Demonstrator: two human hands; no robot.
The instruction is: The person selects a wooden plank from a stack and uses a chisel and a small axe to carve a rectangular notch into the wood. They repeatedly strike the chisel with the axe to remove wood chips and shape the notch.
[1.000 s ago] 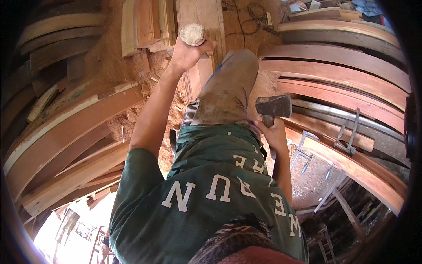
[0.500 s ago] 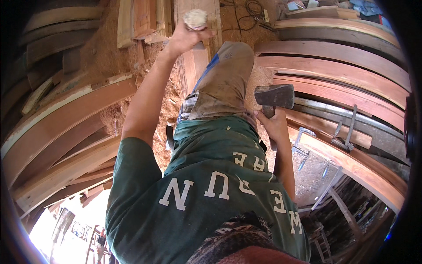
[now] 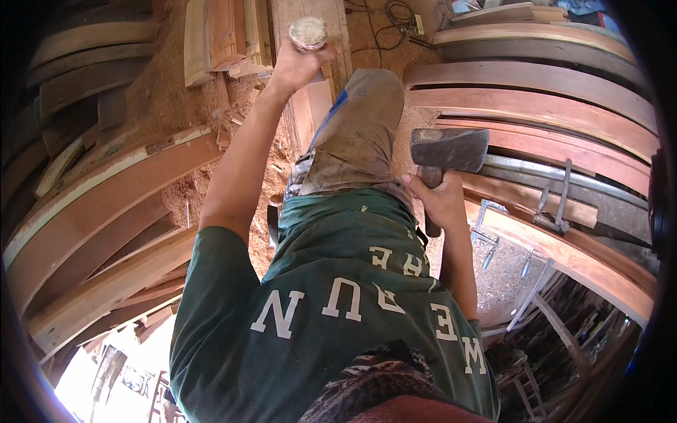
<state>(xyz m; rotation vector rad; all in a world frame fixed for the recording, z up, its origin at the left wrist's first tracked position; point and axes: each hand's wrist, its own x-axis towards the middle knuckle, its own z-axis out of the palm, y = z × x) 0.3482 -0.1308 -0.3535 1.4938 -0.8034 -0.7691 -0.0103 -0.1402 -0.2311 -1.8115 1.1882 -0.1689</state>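
My left hand (image 3: 296,67) is closed round a chisel (image 3: 308,32), held upright above a wooden beam (image 3: 308,8). Only the round, pale, battered end of its handle shows; the blade is hidden below my hand. My right hand (image 3: 443,197) grips a hammer (image 3: 450,149) by its short dark handle, close under the heavy dark metal head. It is raised beside my right hip, apart from the chisel. My bent leg in dusty brown trousers (image 3: 358,134) lies along the beam between the two hands.
Long reddish planks (image 3: 536,106) are stacked on the right, with metal clamps (image 3: 553,204) among them. More boards (image 3: 106,204) curve along the left. Several timber pieces (image 3: 226,35) lie by my left hand. Sawdust and a black cable (image 3: 398,28) are on the ground ahead.
The hammer has come up closer and slightly to the right in my right hand. My left hand keeps its hold on the chisel, almost unmoved; the view has shifted a little.
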